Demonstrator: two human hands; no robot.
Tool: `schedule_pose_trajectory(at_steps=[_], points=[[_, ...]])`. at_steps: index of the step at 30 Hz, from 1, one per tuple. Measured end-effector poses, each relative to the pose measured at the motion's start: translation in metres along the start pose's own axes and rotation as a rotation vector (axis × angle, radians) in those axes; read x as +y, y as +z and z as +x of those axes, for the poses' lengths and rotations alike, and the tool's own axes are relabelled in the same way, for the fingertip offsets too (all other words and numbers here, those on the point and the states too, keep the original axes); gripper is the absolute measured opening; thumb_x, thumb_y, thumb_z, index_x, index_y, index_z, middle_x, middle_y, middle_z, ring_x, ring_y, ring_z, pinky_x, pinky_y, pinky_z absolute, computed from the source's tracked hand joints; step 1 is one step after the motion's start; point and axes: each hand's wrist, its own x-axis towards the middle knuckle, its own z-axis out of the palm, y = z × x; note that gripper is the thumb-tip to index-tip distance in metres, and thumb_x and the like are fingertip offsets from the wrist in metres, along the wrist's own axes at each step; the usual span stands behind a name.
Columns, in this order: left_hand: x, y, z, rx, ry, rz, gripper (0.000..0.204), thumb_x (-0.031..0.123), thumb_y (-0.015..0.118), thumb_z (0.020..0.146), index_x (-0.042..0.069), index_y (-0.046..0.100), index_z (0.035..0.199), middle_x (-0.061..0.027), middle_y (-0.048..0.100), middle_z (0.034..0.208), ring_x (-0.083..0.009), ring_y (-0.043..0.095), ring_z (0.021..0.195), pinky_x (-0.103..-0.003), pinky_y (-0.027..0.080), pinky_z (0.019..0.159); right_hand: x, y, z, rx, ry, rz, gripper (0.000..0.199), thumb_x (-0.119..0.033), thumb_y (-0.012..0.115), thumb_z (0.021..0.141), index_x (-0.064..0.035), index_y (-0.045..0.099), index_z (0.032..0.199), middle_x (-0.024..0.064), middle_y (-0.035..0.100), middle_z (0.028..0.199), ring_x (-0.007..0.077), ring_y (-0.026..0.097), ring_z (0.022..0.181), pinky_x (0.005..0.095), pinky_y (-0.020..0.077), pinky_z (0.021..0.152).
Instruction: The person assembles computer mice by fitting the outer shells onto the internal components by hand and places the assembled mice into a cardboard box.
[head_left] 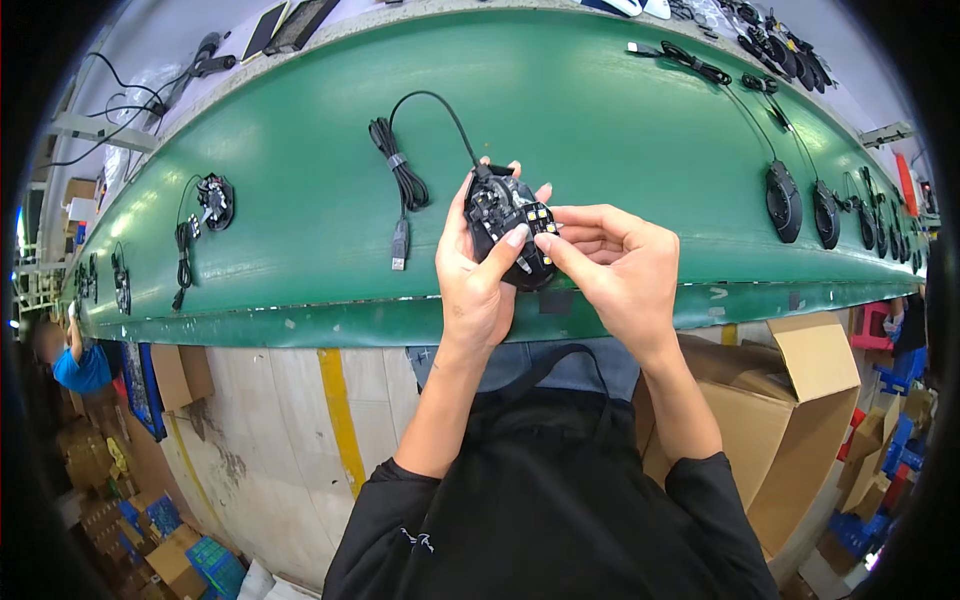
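My left hand [472, 272] is wrapped around an opened black computer mouse [490, 215], its thumb lying over the exposed inner parts. At the mouse's right side sits a small black circuit board [538, 214] with several pale yellow squares. My right hand [625, 265] pinches at the edge of this board with thumb and forefinger, the other fingers curled. From the mouse's far end a black cable runs to a tied coil [403, 180], which ends in a USB plug [400, 245] on the green surface.
Another opened mouse [215, 201] with a coiled cable lies to the left on the green belt [310, 130]. Several assembled black mice [784, 202] line the right side. A cardboard box [745, 420] stands beside me at lower right. A person in blue [82, 370] is at far left.
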Motion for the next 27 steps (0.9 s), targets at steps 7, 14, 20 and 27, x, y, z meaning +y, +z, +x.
schedule_pose_trajectory(at_steps=[7,14,20,27], points=[[-0.001,-0.004,0.0,-0.026,0.009,0.004,0.066,-0.009,0.056,0.088,-0.003,0.027,0.147,-0.0213,0.044,0.144,-0.038,0.052,0.127,-0.045,0.046,0.105,0.005,0.012,-0.007,0.02,-0.109,-0.015,0.021,0.0,0.076,0.079,0.0048,0.072,0.099,0.0138,0.074,0.083,0.0137,0.072,0.069,0.0244,0.0581,0.063],[0.0,-0.005,0.002,-0.005,0.01,0.009,0.065,-0.013,0.051,0.088,-0.006,0.026,0.147,-0.021,0.045,0.143,-0.0361,0.053,0.127,-0.044,0.047,0.105,0.01,0.022,-0.008,0.068,-0.278,-0.149,0.022,0.001,0.077,0.077,0.0032,0.072,0.098,0.014,0.074,0.082,0.0174,0.073,0.07,0.0267,0.0594,0.062],[0.001,-0.006,0.002,-0.008,0.023,-0.001,0.063,-0.013,0.05,0.088,-0.006,0.028,0.146,-0.0206,0.045,0.143,-0.0353,0.054,0.125,-0.043,0.048,0.103,0.005,0.019,-0.006,0.049,-0.229,-0.163,0.023,0.002,0.077,0.078,0.0053,0.072,0.101,0.0119,0.074,0.084,0.014,0.072,0.073,0.0242,0.0589,0.067],[0.0,-0.008,0.003,-0.001,0.027,0.017,0.063,-0.006,0.059,0.087,-0.004,0.031,0.144,-0.0227,0.045,0.143,-0.0397,0.052,0.127,-0.048,0.048,0.103,0.008,0.024,-0.007,0.091,-0.293,-0.177,0.021,0.002,0.077,0.076,0.0038,0.072,0.097,0.0148,0.073,0.083,0.0174,0.073,0.07,0.0263,0.0588,0.061]])
